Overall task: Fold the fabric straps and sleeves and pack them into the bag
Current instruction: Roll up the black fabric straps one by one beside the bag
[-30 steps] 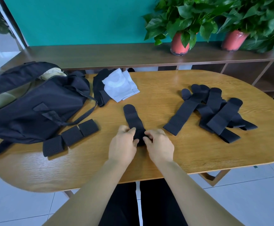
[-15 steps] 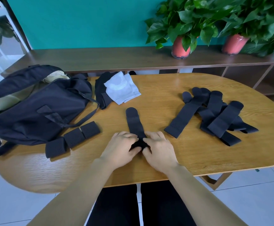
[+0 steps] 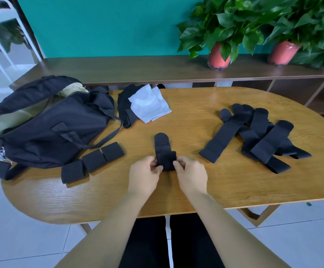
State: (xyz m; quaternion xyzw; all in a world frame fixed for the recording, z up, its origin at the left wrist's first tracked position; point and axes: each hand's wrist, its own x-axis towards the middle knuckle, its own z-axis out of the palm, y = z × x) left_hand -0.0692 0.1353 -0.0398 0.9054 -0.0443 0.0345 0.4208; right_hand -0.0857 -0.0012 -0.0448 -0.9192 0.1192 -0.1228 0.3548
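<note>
A black fabric strap (image 3: 164,149) lies at the table's middle, its near end doubled over onto itself. My left hand (image 3: 144,174) pinches the fold's left edge and my right hand (image 3: 191,174) pinches its right edge. Three folded black straps (image 3: 93,161) sit in a row to the left, beside the open black bag (image 3: 47,124) with its tan lining showing. A heap of unfolded black straps (image 3: 253,136) lies to the right. A white sleeve (image 3: 149,106) rests on a black sleeve (image 3: 125,109) at the back.
The oval wooden table (image 3: 195,190) stands over a tiled floor. Behind it runs a dark wooden shelf (image 3: 138,68) with two potted plants (image 3: 219,55) against a teal wall. The bag's strap (image 3: 4,169) hangs over the table's left edge.
The strap's near end has been lifted and folded forward over itself, so the visible strap is shorter. Both hands moved up with the fold.
</note>
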